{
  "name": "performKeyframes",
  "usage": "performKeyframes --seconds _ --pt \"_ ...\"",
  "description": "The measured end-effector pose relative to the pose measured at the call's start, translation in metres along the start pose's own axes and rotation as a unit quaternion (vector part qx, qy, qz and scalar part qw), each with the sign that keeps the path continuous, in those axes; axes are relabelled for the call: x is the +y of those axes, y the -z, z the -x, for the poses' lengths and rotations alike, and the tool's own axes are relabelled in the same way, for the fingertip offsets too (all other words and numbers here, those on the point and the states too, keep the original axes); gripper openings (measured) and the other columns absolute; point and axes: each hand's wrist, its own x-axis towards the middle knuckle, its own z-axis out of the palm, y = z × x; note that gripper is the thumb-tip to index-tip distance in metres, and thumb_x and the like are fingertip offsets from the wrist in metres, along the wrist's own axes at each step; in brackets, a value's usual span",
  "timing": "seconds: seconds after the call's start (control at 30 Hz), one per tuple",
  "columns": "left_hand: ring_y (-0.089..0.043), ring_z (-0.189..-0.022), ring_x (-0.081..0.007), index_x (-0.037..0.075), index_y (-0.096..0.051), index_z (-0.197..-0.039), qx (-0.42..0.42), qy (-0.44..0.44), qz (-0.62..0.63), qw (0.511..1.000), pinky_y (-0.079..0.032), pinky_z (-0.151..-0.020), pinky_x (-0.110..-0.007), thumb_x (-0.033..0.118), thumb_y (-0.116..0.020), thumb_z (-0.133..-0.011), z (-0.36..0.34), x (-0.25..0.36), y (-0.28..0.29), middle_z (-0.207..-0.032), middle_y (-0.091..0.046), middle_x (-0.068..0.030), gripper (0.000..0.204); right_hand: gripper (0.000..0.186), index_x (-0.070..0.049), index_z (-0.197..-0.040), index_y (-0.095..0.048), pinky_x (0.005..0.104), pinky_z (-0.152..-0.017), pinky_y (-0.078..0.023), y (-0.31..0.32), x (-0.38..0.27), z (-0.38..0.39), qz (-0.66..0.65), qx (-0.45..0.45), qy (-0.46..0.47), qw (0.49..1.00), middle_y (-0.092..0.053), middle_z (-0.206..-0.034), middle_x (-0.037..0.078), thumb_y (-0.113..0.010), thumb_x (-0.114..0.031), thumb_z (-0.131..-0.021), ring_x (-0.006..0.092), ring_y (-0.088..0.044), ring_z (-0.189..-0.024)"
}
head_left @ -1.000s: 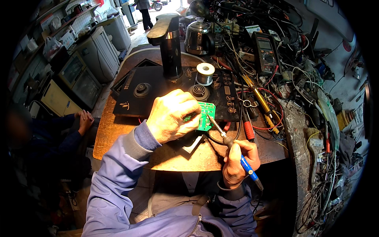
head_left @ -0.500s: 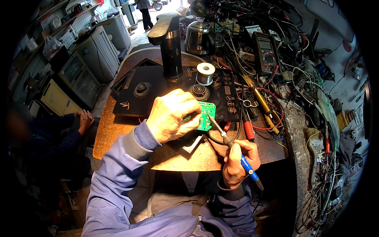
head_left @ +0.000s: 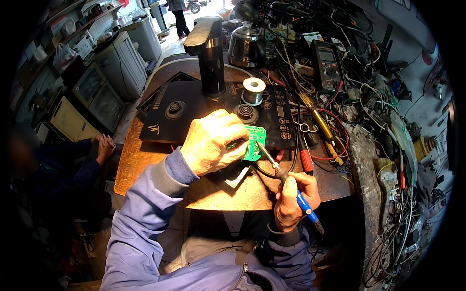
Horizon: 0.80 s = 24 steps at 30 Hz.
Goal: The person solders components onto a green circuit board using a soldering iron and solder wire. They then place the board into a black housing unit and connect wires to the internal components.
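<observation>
Soldering iron (head_left: pixel 302 200) angled at a green circuit board (head_left: pixel 253 153)

Nearest, the right hand (head_left: pixel 294 198) comes in from the lower edge with its dark cuff below the wrist. Thumb and fingers are curled closely around the iron, pen-fashion, the thumb lying along the top. The blue handle slopes down toward the person; the metal tip points away and to the left, onto the board's face, though whether it touches is too small to tell.

A little farther off, the left hand (head_left: pixel 213 141) has its back turned up, the forearm slanting in from the lower left and the fingers bent inward. It pinches the board by its left side, keeping the face toward the person. The board is over the bench (head_left: pixel 257 195), at the near edge of a black panel (head_left: pixel 198 105).

The step in hand looks like iron work on one small spot of the board. The next move seems to call for a motionless left hand and very slight, controlled shifts of the tip.

Beyond, a solder spool (head_left: pixel 253 92) stands upright on the panel, right of a black column (head_left: pixel 211 68). A glass kettle (head_left: pixel 243 47) stands farther back.
</observation>
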Motion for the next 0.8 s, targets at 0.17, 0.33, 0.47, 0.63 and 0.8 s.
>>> performKeyframes --seconds 0.17,0.33,0.47,0.63,0.8 --pt "-0.069 -0.080 -0.0257 0.008 -0.072 -0.086 -0.005 0.001 -0.003 1.000 -0.058 -0.069 -0.037 0.009 -0.086 -0.078 -0.0002 0.0015 0.0014 -0.088 -0.072 -0.0056 0.016 0.012 0.003 -0.104 -0.064 0.0227 -0.049 -0.042 0.0011 -0.0010 0.0008 -0.008 0.000 -0.015 1.000 -0.064 -0.079 0.008 -0.068 -0.004 -0.095 0.0102 -0.053 -0.053" --pt "-0.069 -0.080 -0.0257 0.008 -0.072 -0.086 -0.003 -0.003 -0.004 1.000 -0.058 -0.069 -0.037 0.010 -0.086 -0.078 -0.0004 0.0004 0.0009 -0.088 -0.072 -0.0055 0.016 0.013 0.002 -0.104 -0.064 0.0228 -0.048 -0.042 -0.0002 -0.0034 -0.0001 -0.010 -0.004 -0.018 1.000 -0.063 -0.078 0.008 -0.068 -0.005 -0.095 0.0102 -0.053 -0.053" --pt "-0.069 -0.080 -0.0257 0.008 -0.072 -0.086 0.002 0.001 -0.003 1.000 -0.058 -0.069 -0.037 0.009 -0.085 -0.078 0.0003 0.0009 -0.0001 -0.088 -0.072 -0.0056 0.016 0.013 0.002 -0.104 -0.064 0.0229 -0.048 -0.042 0.0002 -0.0020 0.0002 -0.015 -0.004 -0.018 1.000 -0.063 -0.078 0.008 -0.069 -0.006 -0.095 0.0104 -0.053 -0.053" --pt "-0.068 -0.080 -0.0261 0.008 -0.072 -0.086 0.004 0.001 -0.001 1.000 -0.058 -0.070 -0.037 0.009 -0.085 -0.078 -0.0004 0.0005 -0.0009 -0.088 -0.072 -0.0057 0.015 0.014 0.002 -0.104 -0.064 0.0230 -0.048 -0.042 0.0008 0.0006 0.0005 -0.008 0.002 -0.014 1.000 -0.063 -0.078 0.007 -0.070 -0.007 -0.096 0.0105 -0.053 -0.053" --pt "-0.068 -0.080 -0.0262 0.008 -0.071 -0.086 0.003 0.002 -0.001 1.000 -0.058 -0.070 -0.037 0.009 -0.084 -0.079 0.0000 0.0003 -0.0006 -0.087 -0.072 -0.0058 0.015 0.014 0.002 -0.104 -0.064 0.0230 -0.048 -0.042 0.0004 -0.0017 0.0003 -0.010 -0.002 -0.014 1.000 -0.063 -0.078 0.008 -0.070 -0.007 -0.096 0.0105 -0.053 -0.053"
